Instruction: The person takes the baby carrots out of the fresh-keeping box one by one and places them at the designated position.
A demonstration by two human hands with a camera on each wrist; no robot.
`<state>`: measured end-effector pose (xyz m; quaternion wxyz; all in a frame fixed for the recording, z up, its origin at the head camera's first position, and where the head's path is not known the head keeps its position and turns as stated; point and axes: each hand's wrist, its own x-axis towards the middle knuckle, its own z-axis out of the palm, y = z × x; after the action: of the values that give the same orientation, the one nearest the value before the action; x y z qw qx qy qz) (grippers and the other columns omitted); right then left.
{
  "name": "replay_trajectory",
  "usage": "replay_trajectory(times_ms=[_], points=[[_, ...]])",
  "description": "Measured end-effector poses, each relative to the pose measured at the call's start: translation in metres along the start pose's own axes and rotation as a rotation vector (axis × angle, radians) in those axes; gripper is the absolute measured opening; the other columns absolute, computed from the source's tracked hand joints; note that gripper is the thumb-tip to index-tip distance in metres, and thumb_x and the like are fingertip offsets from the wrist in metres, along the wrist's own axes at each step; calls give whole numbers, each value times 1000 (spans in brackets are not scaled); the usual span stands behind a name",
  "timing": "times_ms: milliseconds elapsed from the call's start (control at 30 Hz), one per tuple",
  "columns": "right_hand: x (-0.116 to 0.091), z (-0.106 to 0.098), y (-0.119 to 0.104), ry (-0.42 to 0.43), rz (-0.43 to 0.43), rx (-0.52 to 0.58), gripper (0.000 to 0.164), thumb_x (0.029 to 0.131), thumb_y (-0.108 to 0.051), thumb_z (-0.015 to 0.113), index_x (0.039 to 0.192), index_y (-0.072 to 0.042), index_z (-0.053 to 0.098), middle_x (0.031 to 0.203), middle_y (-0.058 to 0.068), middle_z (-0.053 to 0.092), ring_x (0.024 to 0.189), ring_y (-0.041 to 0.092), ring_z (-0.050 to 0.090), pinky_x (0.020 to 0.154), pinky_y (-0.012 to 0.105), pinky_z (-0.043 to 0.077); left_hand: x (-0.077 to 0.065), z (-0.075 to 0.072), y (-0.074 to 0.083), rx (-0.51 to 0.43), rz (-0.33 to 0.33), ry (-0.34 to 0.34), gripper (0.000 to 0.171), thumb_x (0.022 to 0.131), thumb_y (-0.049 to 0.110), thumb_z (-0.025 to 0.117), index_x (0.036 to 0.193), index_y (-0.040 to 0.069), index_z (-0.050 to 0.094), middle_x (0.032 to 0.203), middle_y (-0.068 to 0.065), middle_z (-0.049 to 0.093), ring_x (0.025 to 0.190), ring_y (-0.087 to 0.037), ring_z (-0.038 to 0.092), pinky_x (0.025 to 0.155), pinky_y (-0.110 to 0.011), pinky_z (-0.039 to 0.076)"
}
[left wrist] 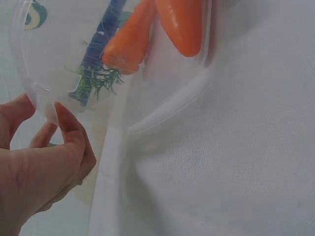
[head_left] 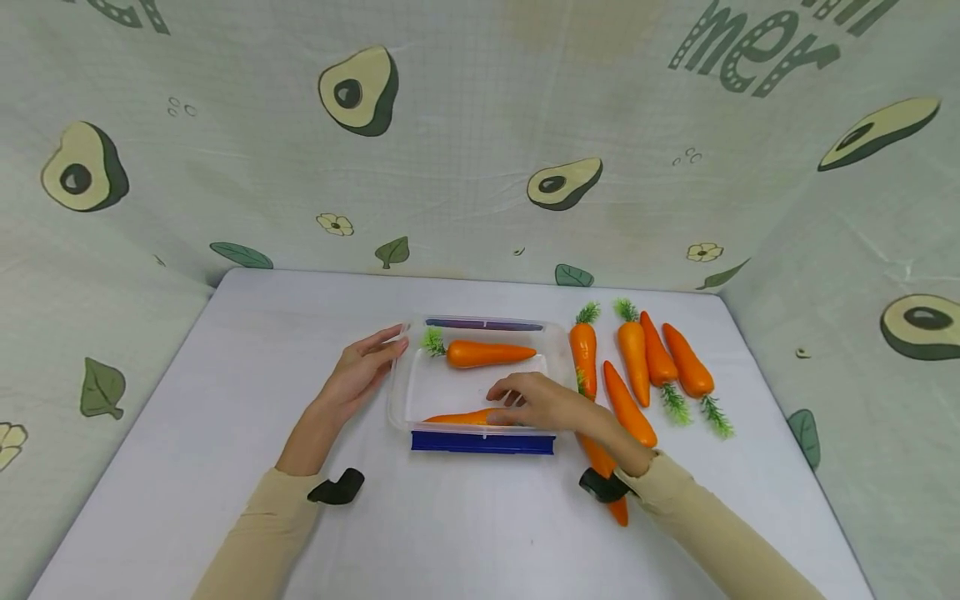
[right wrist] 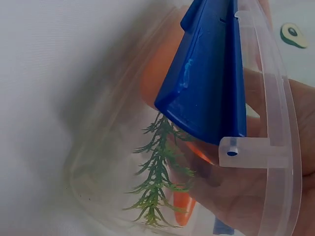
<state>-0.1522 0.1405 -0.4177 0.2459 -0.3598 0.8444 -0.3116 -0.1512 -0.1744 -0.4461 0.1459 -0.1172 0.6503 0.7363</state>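
Note:
A clear plastic food box with blue clip latches sits on the table. Thumb and fingers of my left hand pinch its left rim, as the left wrist view also shows. One orange carrot with a green leafy top lies along the far side inside. Along the near wall lies a second carrot, tip to the left. Over its thick end, inside the box, is my right hand, thumb at the carrot and fingers spread above it. Its leaves show through the wall in the right wrist view.
Several more carrots lie loose on the white table right of the box, some under the right forearm. Blue latches fold out from the box's near and far sides. A patterned cloth hangs behind and at both sides.

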Motion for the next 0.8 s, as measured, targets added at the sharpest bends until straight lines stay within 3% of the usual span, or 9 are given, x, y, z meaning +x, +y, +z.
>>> replay_trajectory(times_ms=[133, 267, 433, 600, 800], points=[[2, -2, 2, -90, -36, -3, 28, 100, -12, 69, 124, 3, 69, 116, 11, 72, 97, 16, 65, 88, 26, 56, 0, 1, -1, -1, 1, -5, 58, 102, 27, 68, 154, 12, 49, 137, -4, 52, 121, -14, 50, 109, -23, 41], [3, -3, 2, -116, -63, -21, 29, 98, -5, 70, 125, 2, 69, 116, 10, 72, 96, 16, 64, 88, 26, 56, 0, 1, -1, -7, 5, -11, 59, 101, 27, 69, 154, 12, 49, 134, -3, 54, 122, -15, 50, 107, -21, 42], [-1, -6, -1, -64, -61, -13, 31, 95, -7, 74, 124, 1, 70, 118, 10, 72, 101, 21, 66, 89, 28, 57, 0, 1, -2, -12, 11, -17, 58, 102, 26, 68, 154, 12, 49, 134, -4, 53, 123, -16, 50, 112, -27, 39], [-6, -12, -7, 15, -18, 7, 36, 93, -18, 79, 125, -4, 72, 120, 5, 71, 103, 18, 64, 90, 29, 58, -1, 0, -1, -5, 12, -21, 58, 102, 27, 68, 155, 12, 48, 143, -8, 50, 125, -19, 50, 117, -32, 36], [-12, -21, -15, 115, -28, 32, 41, 89, -27, 83, 123, -6, 73, 117, 2, 72, 102, 18, 64, 88, 30, 59, -1, -1, 0, -8, 10, -19, 59, 102, 27, 68, 155, 12, 47, 149, -11, 46, 127, -20, 49, 118, -33, 35]])
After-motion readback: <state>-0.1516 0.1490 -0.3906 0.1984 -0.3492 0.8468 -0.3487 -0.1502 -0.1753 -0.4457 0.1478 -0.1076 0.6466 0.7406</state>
